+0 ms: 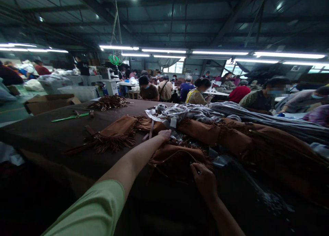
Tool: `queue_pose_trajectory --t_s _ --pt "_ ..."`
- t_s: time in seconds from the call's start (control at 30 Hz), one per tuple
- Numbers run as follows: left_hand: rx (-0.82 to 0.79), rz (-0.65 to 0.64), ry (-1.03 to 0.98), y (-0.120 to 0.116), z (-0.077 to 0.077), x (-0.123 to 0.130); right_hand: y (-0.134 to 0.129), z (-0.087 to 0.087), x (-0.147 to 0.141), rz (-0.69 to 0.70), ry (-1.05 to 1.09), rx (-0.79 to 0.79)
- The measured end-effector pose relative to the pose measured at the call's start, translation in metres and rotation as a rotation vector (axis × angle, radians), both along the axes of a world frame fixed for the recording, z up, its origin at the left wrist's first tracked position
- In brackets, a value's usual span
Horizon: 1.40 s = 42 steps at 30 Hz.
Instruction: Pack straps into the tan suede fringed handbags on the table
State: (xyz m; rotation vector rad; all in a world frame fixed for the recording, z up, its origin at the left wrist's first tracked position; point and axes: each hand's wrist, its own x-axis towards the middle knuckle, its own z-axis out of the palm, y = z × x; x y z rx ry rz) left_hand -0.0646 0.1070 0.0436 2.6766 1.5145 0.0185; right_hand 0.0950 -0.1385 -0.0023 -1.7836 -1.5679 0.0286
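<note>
In front of me lies a brown fringed bag (174, 153), its dark mouth facing me and edged by a thin brass-coloured line. My right hand (204, 177) is closed on the rim at its right end; a small dark thing shows between the fingers. Past the bag, my left hand (165, 135) reaches forward with its fingers curled closed. It is at the near edge of a heap of grey cords (185, 111), and what it holds, if anything, is hidden. Another brown fringed piece (119, 127) rests to the left.
Brown fringed bags (272, 140) are piled on the right. Green-handled scissors or a similar green tool (70, 117) lie on the dark table (46, 133), near a bundle of brown straps with metal hooks (109, 101). Behind the table stands a cardboard box (48, 104). Several people work farther back.
</note>
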Motion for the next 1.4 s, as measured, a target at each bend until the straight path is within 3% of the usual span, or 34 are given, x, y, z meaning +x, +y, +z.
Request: queue_pose_trajectory --t_s 0.1,0.17,0.27,0.37,0.43,0.47,0.53,0.67,0.73,0.8,0.97,1.1,1.23,1.4 --pt "0.050 -0.008 0.018 -0.008 0.014 0.001 0.000 0.000 0.000 -0.012 0.012 -0.011" --pt "0.109 0.000 0.019 -0.009 0.032 -0.004 0.000 0.002 0.002 -0.028 0.023 -0.017" --pt "0.210 0.079 0.004 -0.004 0.076 -0.015 0.002 0.006 0.005 -0.055 0.025 -0.037" --pt "0.287 0.236 -0.073 -0.003 0.124 -0.022 0.004 0.010 0.008 -0.056 0.040 -0.074" --pt "0.270 0.319 -0.128 -0.012 0.141 -0.020 0.004 0.011 0.009 -0.054 0.060 -0.088" --pt "0.238 0.333 -0.143 -0.021 0.141 -0.018 0.005 0.011 0.010 -0.053 0.068 -0.089" --pt "0.134 0.327 -0.145 -0.043 0.123 -0.011 0.005 0.010 0.012 -0.054 0.089 -0.079" --pt "-0.176 0.204 -0.026 -0.092 0.051 -0.004 0.004 0.007 0.016 -0.052 0.152 -0.057" --pt "-0.235 0.157 0.043 -0.104 0.028 -0.006 0.003 0.006 0.019 -0.048 0.168 -0.053" --pt "-0.250 0.129 0.082 -0.102 0.026 -0.008 0.003 0.005 0.021 -0.049 0.165 -0.063" --pt "-0.103 0.121 -0.059 -0.075 0.051 0.013 0.003 0.007 0.020 -0.059 0.147 -0.081" --pt "-0.159 0.110 -0.178 -0.060 0.032 0.046 0.001 0.011 0.018 -0.041 0.151 -0.072" --pt "-0.252 -0.048 -0.305 -0.057 0.009 0.062 0.003 0.017 0.020 -0.014 0.214 -0.088" --pt "-0.227 -0.236 -0.528 -0.080 0.014 0.061 0.015 0.017 0.029 0.084 0.478 -0.081"
